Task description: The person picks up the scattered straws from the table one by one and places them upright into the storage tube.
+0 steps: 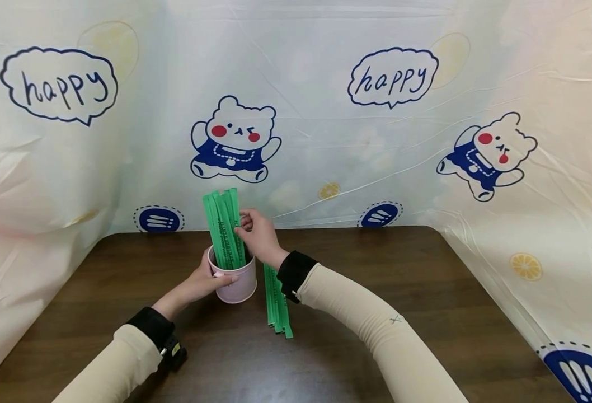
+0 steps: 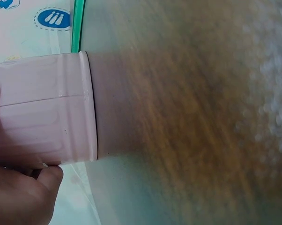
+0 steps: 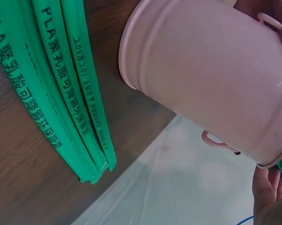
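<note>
Fingers [image 1: 206, 259] of the left hand [image 1: 198, 283] are clamped round a pink bucket [image 1: 239, 286] on the desk [image 1: 407, 263]; loose green packets [image 1: 277, 307] lie just right of it. Farther up, the right hand [image 1: 261, 236] pinches the edge of a green bunch [image 1: 223, 229] standing in the bucket, before a bear-printed backdrop [image 1: 311, 73].

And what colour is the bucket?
Pale pink; the bucket shows best in the right wrist view.

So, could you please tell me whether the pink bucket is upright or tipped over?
Upright: in the head view, the pink bucket has its open rim facing up, and green-wrapped straws stand inside it.
</note>
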The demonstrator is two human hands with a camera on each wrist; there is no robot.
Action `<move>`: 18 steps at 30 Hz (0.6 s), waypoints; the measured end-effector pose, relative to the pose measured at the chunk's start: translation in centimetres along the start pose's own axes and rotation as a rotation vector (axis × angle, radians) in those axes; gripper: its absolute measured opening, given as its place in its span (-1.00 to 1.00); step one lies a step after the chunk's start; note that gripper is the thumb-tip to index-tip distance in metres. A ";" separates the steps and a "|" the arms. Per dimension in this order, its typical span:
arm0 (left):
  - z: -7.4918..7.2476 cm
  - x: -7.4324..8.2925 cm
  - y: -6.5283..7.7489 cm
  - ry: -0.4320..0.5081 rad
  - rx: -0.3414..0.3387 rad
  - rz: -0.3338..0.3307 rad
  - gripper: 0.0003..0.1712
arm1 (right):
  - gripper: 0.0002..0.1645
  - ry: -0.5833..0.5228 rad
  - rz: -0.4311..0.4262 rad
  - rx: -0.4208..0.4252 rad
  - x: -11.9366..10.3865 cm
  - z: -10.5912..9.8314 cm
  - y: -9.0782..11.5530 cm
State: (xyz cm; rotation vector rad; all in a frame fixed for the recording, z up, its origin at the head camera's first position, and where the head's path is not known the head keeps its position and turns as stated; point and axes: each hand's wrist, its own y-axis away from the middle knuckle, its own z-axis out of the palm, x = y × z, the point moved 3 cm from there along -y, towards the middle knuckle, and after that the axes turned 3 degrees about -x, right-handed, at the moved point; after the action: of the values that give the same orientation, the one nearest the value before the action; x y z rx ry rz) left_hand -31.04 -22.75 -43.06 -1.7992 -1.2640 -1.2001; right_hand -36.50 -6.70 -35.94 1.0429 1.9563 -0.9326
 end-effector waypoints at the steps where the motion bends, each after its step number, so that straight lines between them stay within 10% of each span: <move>1: 0.0 0.0 0.0 -0.001 0.001 -0.002 0.23 | -0.47 -0.001 0.002 0.003 -0.6 -0.2 0.4; 18: 0.0 0.1 0.0 -0.009 -0.006 -0.019 0.26 | -0.46 -0.017 0.076 -0.033 2.4 -3.9 0.2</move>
State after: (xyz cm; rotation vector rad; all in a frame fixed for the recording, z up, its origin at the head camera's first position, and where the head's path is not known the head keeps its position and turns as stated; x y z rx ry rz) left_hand -31.02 -22.68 -42.96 -1.8027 -1.2866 -1.2084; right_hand -38.30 -2.51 -36.18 1.0790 1.8985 -0.8620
